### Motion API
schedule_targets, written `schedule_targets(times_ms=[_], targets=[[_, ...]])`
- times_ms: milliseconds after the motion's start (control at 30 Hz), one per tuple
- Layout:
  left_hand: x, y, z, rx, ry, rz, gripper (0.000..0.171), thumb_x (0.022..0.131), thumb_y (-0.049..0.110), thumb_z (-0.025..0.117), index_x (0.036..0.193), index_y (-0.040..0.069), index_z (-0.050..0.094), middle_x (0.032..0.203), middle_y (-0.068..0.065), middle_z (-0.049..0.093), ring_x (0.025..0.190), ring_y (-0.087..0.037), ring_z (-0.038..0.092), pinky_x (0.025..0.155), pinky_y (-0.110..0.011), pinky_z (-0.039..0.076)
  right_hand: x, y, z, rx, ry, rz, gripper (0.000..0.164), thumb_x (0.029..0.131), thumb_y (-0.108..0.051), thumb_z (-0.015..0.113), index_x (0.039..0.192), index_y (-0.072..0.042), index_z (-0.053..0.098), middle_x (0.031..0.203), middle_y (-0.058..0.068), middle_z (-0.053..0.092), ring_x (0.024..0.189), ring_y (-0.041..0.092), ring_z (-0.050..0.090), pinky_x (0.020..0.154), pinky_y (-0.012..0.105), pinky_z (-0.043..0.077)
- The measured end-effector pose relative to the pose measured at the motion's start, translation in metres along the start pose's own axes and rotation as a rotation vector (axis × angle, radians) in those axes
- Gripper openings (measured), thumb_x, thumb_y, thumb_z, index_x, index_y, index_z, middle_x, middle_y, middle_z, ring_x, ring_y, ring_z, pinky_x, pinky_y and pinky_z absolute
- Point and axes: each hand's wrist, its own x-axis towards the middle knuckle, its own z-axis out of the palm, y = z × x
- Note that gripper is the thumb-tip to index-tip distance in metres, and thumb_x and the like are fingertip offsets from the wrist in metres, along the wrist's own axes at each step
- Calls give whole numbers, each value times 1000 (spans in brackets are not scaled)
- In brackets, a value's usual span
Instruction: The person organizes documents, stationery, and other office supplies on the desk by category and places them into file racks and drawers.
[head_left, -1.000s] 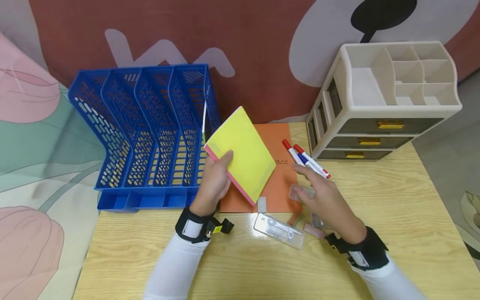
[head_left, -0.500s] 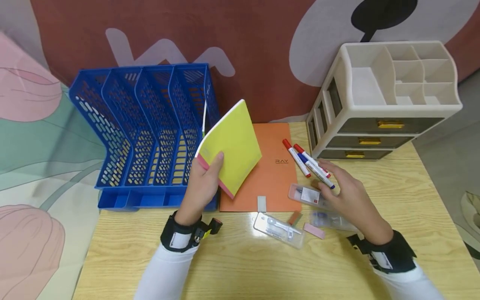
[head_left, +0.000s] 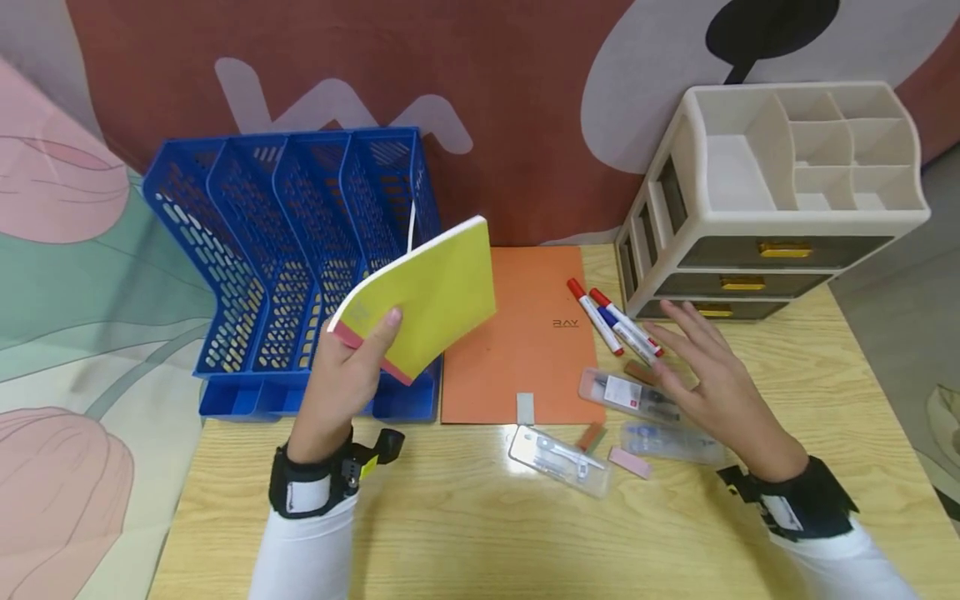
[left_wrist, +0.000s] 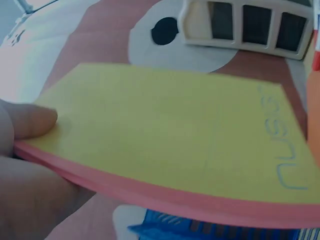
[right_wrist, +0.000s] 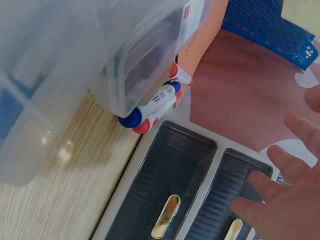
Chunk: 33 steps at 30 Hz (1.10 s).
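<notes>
While the left hand keeps its fingers clamped on the yellow notebook, thumb on the cover near the pink spine, notebook is tilted above the tabletop, overlapping the blue rack and orange folder in head view; right hand has fingers spread apart near the labelled clear case and markers, contact with case: cannot tell

Notebook: smooth, seemingly matt paper.

Study desk with file rack
</notes>
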Motion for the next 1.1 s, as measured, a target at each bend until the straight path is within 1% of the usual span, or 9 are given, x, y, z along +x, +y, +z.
schedule_targets(times_ms=[167, 300, 400, 533, 700, 767, 933, 1000, 1100], targets=[[-11, 3, -21, -8, -22, -1, 29, 106, 15, 57, 132, 4, 62, 111, 3, 76, 97, -13, 75, 83, -27, 62, 0, 3, 0, -1, -42, 12, 57, 90, -17, 75, 145, -14, 60, 165, 14, 39, 155, 44, 27, 122, 68, 25], [-19, 4, -38, -49, -44, 19, 26, 106, 16, 58, 130, 9, 63, 114, 3, 76, 102, -12, 75, 86, -26, 62, 1, 6, 0, -22, -83, 15, 56, 94, -27, 72, 147, -14, 58, 167, 14, 34, 157, 43, 21, 123, 71, 17], [-25, 6, -50, -138, -67, 84, 27, 106, 9, 55, 132, 6, 63, 119, -3, 75, 107, -15, 74, 89, -29, 61, 2, 6, -1, -42, -101, 6, 58, 95, -30, 72, 148, -14, 57, 169, 14, 31, 158, 42, 18, 123, 71, 14], [-28, 4, -65, -301, -69, 224, 31, 104, -6, 49, 133, -4, 60, 122, -10, 74, 109, -20, 75, 92, -33, 61, 3, 7, -1, -60, -116, 4, 62, 92, -29, 74, 149, -15, 55, 169, 14, 30, 158, 42, 17, 122, 72, 15], [-26, 0, -76, -466, -15, 357, 35, 101, -15, 47, 135, -15, 53, 127, -21, 71, 113, -28, 73, 94, -36, 59, 5, 7, -1, -59, -131, 9, 63, 93, -32, 73, 151, -17, 53, 170, 13, 28, 158, 43, 17, 122, 73, 15], [-25, -1, -79, -470, 25, 379, 34, 100, -15, 48, 134, -15, 54, 128, -21, 71, 113, -29, 73, 94, -37, 59, 6, 7, -1, -52, -138, 9, 62, 95, -35, 72, 152, -17, 52, 170, 13, 28, 158, 44, 17, 122, 74, 14], [-21, -5, -85, -462, 73, 389, 35, 100, -15, 47, 134, -13, 55, 129, -21, 70, 114, -29, 73, 93, -37, 59, 8, 6, -1, -55, -152, 6, 62, 97, -38, 69, 153, -17, 51, 170, 14, 27, 158, 44, 16, 122, 74, 14], [-20, -6, -87, -454, 93, 368, 36, 100, -14, 48, 135, -11, 55, 130, -21, 70, 114, -28, 73, 92, -36, 59, 9, 7, -2, -62, -155, 3, 63, 96, -35, 70, 153, -17, 51, 170, 14, 27, 159, 43, 16, 123, 72, 13], [-19, -5, -87, -378, 168, 305, 36, 101, -9, 52, 137, -7, 56, 130, -18, 70, 112, -26, 74, 92, -34, 59, 9, 8, -2, -70, -155, 2, 64, 93, -30, 72, 152, -16, 51, 170, 14, 28, 159, 42, 16, 125, 69, 13]])
